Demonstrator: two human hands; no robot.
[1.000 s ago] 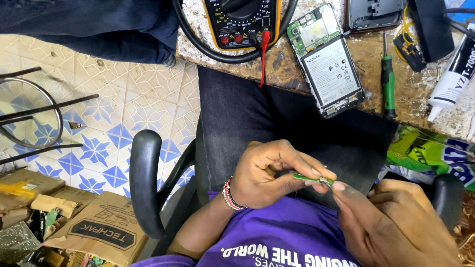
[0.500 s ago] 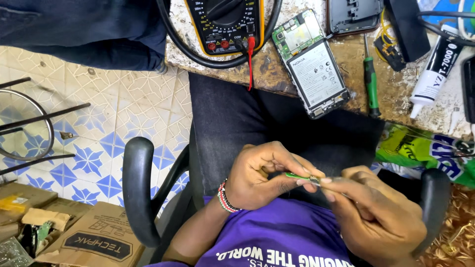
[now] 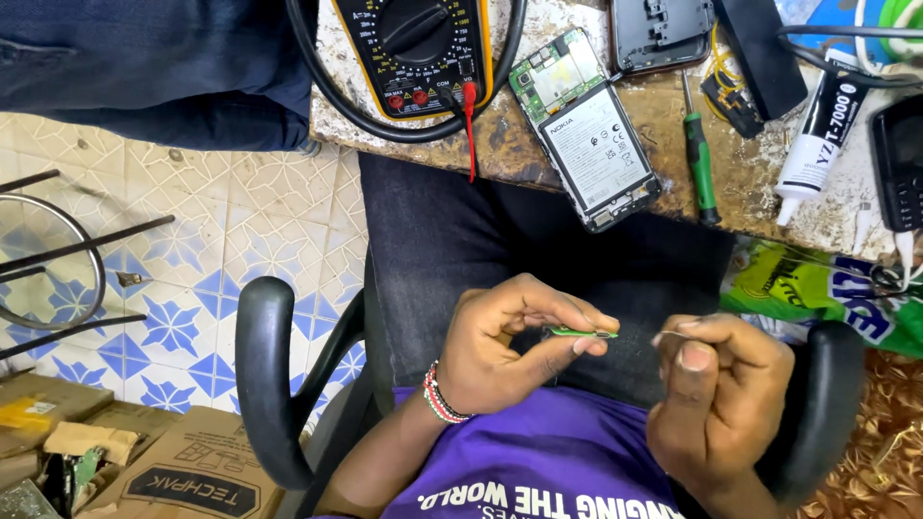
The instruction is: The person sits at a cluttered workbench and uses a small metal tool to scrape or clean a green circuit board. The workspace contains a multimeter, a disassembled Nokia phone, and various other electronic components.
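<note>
- left hand (image 3: 505,351) over the lap, fingertips clamped on a small green board (image 3: 580,333).
- right hand (image 3: 716,399) just beside it, fingers pinched on a thin wire (image 3: 670,333) aimed at the board.
- opened phone (image 3: 586,130), screwdriver (image 3: 700,154) and multimeter (image 3: 418,48) lie on the bench (image 3: 750,187).

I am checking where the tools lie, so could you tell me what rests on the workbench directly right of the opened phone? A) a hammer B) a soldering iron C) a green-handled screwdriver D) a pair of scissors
C: a green-handled screwdriver lies on the workbench just right of the opened phone, between it and the white glue tube.
</note>
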